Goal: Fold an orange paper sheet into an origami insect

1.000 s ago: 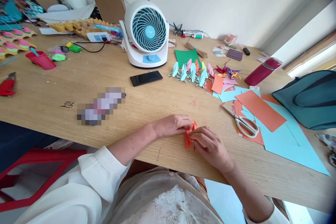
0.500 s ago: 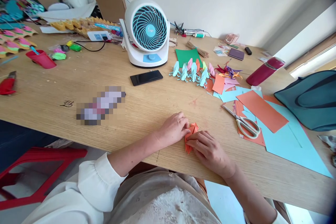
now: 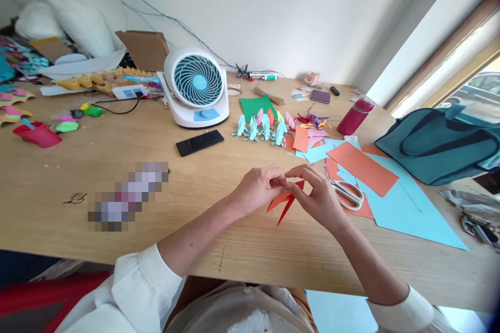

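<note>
Between my hands is a folded orange paper piece (image 3: 282, 201), raised off the table with pointed ends hanging down. My left hand (image 3: 260, 184) pinches its upper part from the left, fingers curled. My right hand (image 3: 314, 190) grips it from the right between thumb and forefinger, and the fingertips of both hands meet at the top. Those fingers hide part of the folds. Just right of my right hand lie white-handled scissors (image 3: 348, 195), their blades mostly hidden behind the hand. Beyond my hands stand several small folded paper figures (image 3: 265, 127), mostly light blue.
Orange sheets (image 3: 363, 166) and a large light-blue sheet (image 3: 414, 213) lie at the right, before a teal bag (image 3: 441, 145). A red bottle (image 3: 355, 116) stands behind them. A white fan (image 3: 197, 88) and a black phone (image 3: 199, 142) are left of the figures; a red cup (image 3: 37, 134) is far left.
The folded orange paper has been lifted from the tabletop, and its points now spread downward. Both hands have come together at its top. The camera view has tilted up and turned right.
</note>
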A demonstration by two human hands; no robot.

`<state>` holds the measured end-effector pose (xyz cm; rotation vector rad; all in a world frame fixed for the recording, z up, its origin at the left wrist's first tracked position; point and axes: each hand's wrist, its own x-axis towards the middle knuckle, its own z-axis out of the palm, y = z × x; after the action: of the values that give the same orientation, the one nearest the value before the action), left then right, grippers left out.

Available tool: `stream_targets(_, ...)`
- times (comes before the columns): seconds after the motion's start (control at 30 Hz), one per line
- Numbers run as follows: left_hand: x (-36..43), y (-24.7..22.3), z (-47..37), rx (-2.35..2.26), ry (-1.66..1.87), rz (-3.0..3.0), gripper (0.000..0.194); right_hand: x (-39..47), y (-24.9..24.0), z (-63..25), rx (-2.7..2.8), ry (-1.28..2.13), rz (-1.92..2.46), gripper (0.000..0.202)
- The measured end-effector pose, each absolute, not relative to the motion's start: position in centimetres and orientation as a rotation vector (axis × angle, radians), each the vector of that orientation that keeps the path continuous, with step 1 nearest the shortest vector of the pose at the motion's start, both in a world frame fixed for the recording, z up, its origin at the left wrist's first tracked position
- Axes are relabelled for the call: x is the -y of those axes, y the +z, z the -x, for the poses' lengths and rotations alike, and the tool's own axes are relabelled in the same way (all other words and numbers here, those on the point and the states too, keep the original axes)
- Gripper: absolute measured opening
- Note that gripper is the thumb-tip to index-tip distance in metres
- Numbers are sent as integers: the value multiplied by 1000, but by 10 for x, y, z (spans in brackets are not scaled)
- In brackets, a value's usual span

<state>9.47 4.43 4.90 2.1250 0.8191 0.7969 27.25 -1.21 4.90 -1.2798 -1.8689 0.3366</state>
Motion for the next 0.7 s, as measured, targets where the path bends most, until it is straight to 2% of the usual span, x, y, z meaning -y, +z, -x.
stream_targets(0.13,-48,51,-93,-833,981,-2167,13,-3,53,-273,1866,503,1313,15)
stream_targets(0.3,-45,28,-87,-828,1019,-2056,10,-5,26,-269,1790,632,1286,22)
stream_targets(0.4,-44,15,-89,-879,1029,-2015,10,-3,16,-269,1774,673,1299,19)
stream_targets(0.57,-45,5,-93,-956,1035,-2129,11,-3,3,-272,1808,460,1361,17)
stream_targets(0.7,-40,6,-96,-896,835,-2130,13,-6,-8,-267,1723,328,1442,18)
